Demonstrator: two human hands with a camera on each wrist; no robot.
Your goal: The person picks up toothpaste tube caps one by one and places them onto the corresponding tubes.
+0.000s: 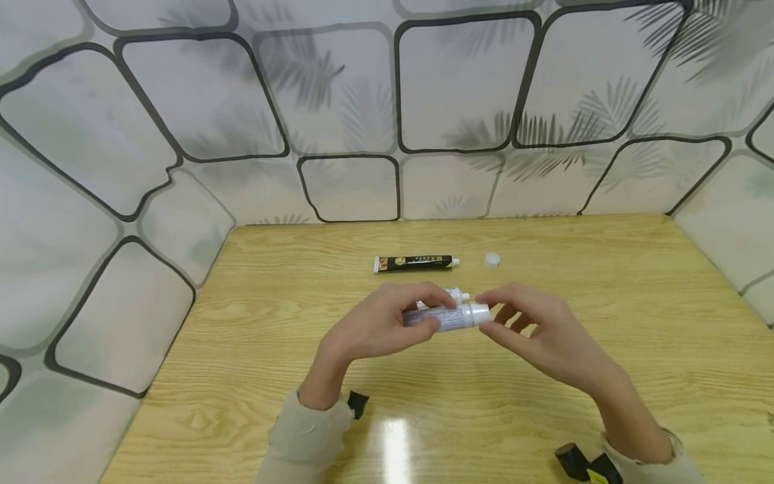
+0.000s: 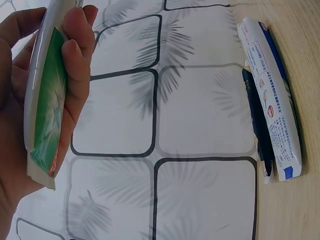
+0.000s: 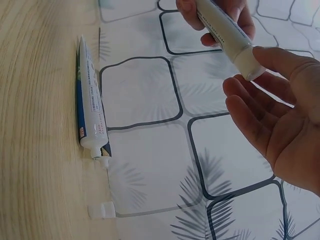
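My left hand (image 1: 381,323) grips a white toothpaste tube (image 1: 450,318) around its body, thumb on the near side. Its printed face shows green in the left wrist view, where the tube (image 2: 47,100) has its flat crimped end downward. The white cap (image 1: 480,313) is on the tube and points right. My right hand (image 1: 544,336) pinches that cap between thumb and fingertips, the other fingers loosely bent. Behind the held tube, a white and blue toothpaste tube (image 2: 272,100) lies on the table, partly hidden in the head view, its bare nozzle (image 1: 464,296) pointing right.
Farther back lies a black toothpaste tube (image 1: 417,263) with an uncapped white nozzle. A loose white cap (image 1: 492,259) sits to its right. The wood-grain table (image 1: 242,376) meets patterned cloth walls (image 1: 351,188) at the back and sides.
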